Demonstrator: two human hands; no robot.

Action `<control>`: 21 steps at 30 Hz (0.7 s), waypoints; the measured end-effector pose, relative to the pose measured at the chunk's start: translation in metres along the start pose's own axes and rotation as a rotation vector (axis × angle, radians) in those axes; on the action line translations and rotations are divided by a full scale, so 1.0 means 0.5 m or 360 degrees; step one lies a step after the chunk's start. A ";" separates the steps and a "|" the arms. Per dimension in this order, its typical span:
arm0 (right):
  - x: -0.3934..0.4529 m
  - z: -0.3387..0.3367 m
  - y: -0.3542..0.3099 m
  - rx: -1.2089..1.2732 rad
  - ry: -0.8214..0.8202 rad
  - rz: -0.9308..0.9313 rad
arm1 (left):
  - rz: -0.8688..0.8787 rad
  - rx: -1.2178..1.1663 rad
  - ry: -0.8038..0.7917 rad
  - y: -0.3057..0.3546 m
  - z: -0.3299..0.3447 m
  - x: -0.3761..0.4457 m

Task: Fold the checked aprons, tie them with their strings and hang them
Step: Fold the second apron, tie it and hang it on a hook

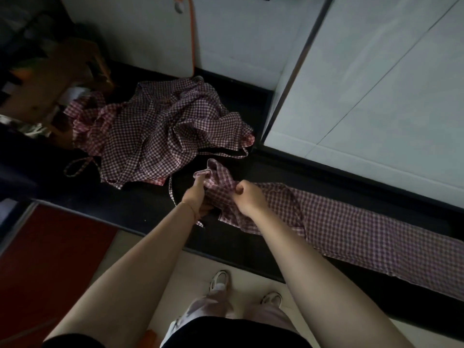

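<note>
A checked apron (pixel 364 229), folded into a long narrow strip, lies on the black counter (pixel 140 209) and runs off to the right. My left hand (pixel 197 195) grips its bunched left end from the left side. My right hand (pixel 247 197) pinches the same end from the right, fingers curled into the cloth. A thin dark string (pixel 172 194) loops down beside my left wrist. Behind my hands a crumpled heap of checked aprons (pixel 155 131) sits on the counter, with strings trailing at its edges.
A white cutting board with an orange rim (pixel 175 33) leans against the tiled wall at the back. A pale panel (pixel 376 96) fills the right. Brown boxes (pixel 62 79) crowd the far left. A red cabinet front (pixel 50 259) is below the counter's edge.
</note>
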State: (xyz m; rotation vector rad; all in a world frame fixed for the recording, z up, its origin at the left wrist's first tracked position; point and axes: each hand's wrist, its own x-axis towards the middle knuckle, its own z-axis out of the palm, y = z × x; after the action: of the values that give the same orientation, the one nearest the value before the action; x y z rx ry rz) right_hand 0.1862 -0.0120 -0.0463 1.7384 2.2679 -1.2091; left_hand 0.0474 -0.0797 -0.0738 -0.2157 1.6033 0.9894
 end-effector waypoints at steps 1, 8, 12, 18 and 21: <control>0.000 0.009 0.004 0.0004 -0.0003 0.0025 | -0.0026 -0.0050 -0.0129 -0.007 0.007 -0.011; -0.003 0.027 0.019 0.0195 0.0249 0.0111 | 0.0319 0.0328 -0.0160 -0.058 0.021 -0.002; 0.006 0.034 0.026 0.0231 -0.0075 0.0163 | 0.0343 0.0384 0.0034 -0.063 0.039 0.022; -0.007 0.014 0.033 0.0377 -0.0405 0.0096 | 0.0057 0.0050 -0.0198 -0.057 0.071 -0.002; -0.019 0.005 0.038 0.0486 -0.0482 0.0129 | -0.0076 -0.0036 -0.0362 -0.046 0.081 -0.009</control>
State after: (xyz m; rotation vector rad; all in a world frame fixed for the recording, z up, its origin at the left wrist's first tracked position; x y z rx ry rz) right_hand 0.2046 -0.0201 -0.0539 1.5764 1.9038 -1.7394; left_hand 0.0919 -0.0677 -0.0791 -0.1503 1.3746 0.9604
